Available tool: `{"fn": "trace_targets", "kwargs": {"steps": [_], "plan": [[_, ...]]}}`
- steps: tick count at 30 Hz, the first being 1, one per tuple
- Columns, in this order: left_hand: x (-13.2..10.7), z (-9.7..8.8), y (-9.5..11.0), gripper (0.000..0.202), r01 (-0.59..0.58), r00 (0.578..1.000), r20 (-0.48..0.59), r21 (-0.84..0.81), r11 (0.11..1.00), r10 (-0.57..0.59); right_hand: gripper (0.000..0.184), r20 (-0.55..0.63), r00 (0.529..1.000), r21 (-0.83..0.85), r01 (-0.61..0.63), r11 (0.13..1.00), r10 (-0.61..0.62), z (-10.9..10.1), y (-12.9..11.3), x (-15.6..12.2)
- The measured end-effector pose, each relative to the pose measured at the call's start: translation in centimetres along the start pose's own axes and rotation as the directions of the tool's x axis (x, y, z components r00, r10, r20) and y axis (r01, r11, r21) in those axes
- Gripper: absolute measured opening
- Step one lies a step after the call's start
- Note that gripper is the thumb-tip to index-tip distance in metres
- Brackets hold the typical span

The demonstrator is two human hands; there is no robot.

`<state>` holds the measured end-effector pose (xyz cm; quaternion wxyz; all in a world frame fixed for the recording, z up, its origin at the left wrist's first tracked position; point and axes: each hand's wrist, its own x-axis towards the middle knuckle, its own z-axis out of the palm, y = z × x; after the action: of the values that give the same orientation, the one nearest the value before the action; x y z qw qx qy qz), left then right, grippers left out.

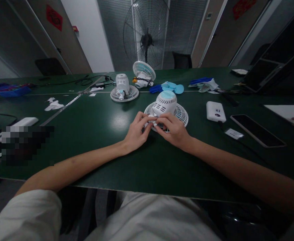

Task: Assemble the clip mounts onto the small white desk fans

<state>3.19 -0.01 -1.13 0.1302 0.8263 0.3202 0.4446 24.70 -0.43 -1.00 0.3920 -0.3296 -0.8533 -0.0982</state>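
Field of work: dark green table. Small fan lies on it in front of the person, white housing uppermost, round grille underneath. Step in hand looks like fine fingertip work at the housing's near end; best done, I judge, with the grille flat and the housing kept from rocking — light, even force, one hand steadying while the other works.

Containers: blue tray, far left, holding a jumble with some reddish bits — too dim to name.

Left hand and right hand almost meet at the housing. Each thumb and index finger closed on a small white part there; how firmly, cannot tell. Its exact shape is hidden by the fingertips.
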Motion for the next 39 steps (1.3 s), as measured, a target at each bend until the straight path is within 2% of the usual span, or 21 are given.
{"fn": "trace_targets", "kwargs": {"steps": [9, 28, 36, 39], "plan": [[-0.11, -0.07, -0.05, 0.023, 0.006, 1.0, 0.012, -0.003, 1.0, -0.006, 0.008, -0.005, 1.0, 0.005, -0.011, 1.0, 0.011, 0.06, 0.04, -0.03], [-0.11, 0.11, -0.06, 0.024, 0.009, 1.0, 0.014, 0.009, 1.0, -0.009, 0.012, -0.02, 1.0, -0.024, -0.017, 1.0, 0.017, 0.43, 0.05, 0.1], [-0.11, 0.04, 0.01, 0.025, 0.011, 1.0, 0.013, -0.015, 1.0, -0.011, 0.006, -0.046, 0.998, 0.028, -0.035, 0.999, 0.036, 0.49, 0.34, -0.15], [-0.15, 0.04, 0.03, 0.025, 0.019, 1.0, 0.014, -0.019, 1.0, -0.019, 0.012, -0.057, 0.997, 0.044, -0.043, 0.998, 0.045, 0.41, 0.42, -0.2]]}}
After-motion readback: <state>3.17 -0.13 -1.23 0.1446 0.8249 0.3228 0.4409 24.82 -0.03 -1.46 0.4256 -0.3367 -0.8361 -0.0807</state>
